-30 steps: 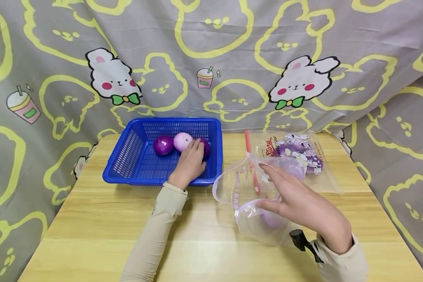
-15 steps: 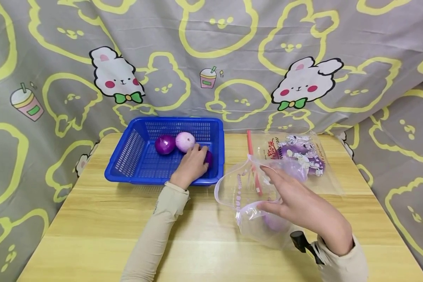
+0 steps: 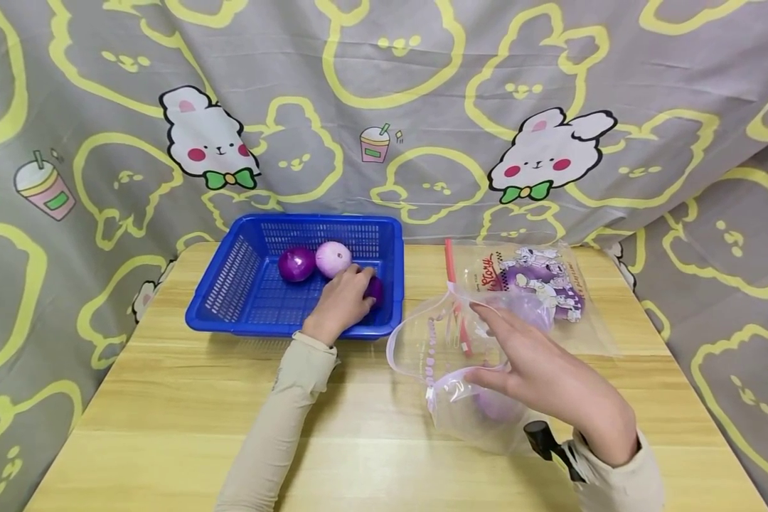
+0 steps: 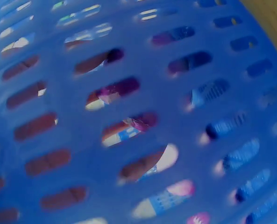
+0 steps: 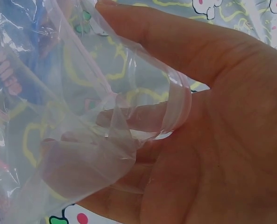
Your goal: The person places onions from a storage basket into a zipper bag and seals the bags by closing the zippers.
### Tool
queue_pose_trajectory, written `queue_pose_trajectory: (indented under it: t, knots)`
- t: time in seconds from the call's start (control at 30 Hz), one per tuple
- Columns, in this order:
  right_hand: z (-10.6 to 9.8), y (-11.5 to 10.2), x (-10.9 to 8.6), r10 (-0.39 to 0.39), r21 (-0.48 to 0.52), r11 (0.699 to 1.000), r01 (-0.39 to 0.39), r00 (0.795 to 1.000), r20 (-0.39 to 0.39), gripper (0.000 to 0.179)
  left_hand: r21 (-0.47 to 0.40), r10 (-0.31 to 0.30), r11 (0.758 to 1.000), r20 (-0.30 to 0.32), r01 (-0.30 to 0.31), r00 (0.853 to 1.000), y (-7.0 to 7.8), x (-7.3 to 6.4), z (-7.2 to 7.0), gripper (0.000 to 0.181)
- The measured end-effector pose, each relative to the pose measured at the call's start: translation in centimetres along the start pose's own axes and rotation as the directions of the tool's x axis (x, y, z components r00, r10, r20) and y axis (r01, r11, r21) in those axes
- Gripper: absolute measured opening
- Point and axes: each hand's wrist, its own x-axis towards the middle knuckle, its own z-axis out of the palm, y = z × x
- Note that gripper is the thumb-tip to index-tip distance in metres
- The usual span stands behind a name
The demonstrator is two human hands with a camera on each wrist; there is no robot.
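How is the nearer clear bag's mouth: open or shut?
Open: the nearer clear bag shows its lilac rim as a wide loop facing the blue basket, with the right hand spread at it.

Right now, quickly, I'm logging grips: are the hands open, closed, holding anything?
Left hand: closed on a purple onion in the blue basket.
Right hand: open, touching the mouth of the lilac-rimmed bag.

One basket (image 3: pixel 249 331) — three onions (image 3: pixel 296 264) inside — two bags (image 3: pixel 457 409).
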Motion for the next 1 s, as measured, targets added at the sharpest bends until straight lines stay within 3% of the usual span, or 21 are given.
queue_pose_trajectory:
  t: [0.37,1.0]
  knots:
    - [-0.2,-0.2,0.0,0.019,0.005,1.0,-0.019,1.0,0.014,0.089,-0.065,-0.024,0.998,0.003,0.024,1.0,-0.8,-0.7,-2.2,0.045]
    - [-0.4,-0.2,-0.2,0.017,0.017,1.0,-0.018,1.0,0.012,0.09,-0.078,-0.021,0.997,-0.004,0.02,1.0,-0.3,-1.3,-3.4,0.045]
